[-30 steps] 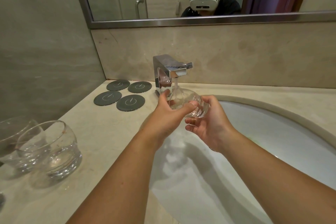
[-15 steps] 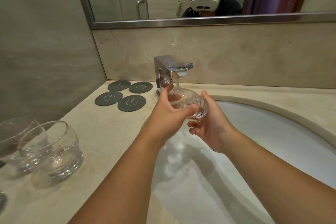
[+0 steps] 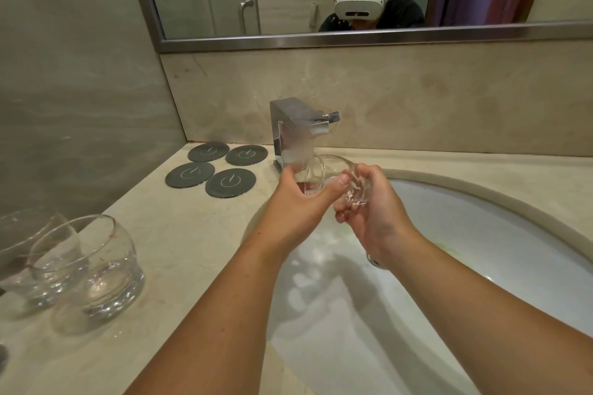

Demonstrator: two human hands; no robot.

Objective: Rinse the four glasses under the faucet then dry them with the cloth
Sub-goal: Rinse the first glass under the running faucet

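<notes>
Head view:

1. Both bare forearms reach forward from the bottom edge and meet over the left part of the sink (image 3: 500, 218), just in front of the faucet (image 3: 293, 135).
2. The glass (image 3: 322, 168) lies tipped on its side between the two hands, just under and in front of the spout, above the basin. Its mouth faces left and its thick base faces right.
3. The left hand (image 3: 298, 202) grips the mouth end. Its fingers curl up round the far side of the rim, and its thumb stretches along the near side toward the other hand.
4. The right hand (image 3: 375, 218) grips the base. Its wrist is bent, its fingers curl under the base and its thumb rests on top.
5. The two hands are very close together, thumb and fingers almost touching at the glass's middle.
6. The picture is blurred at the spout, so I cannot tell if water is running.
7. On the counter (image 3: 179, 234) at the left, the near glass (image 3: 93, 269) stands upright, with the far glass (image 3: 19, 250) touching or just behind it, partly cut off by the edge.
8. Four round coasters (image 3: 210, 170) lie grouped left of the faucet, near the wall.
9. The mirror (image 3: 288, 38) hangs above the backsplash.
</notes>
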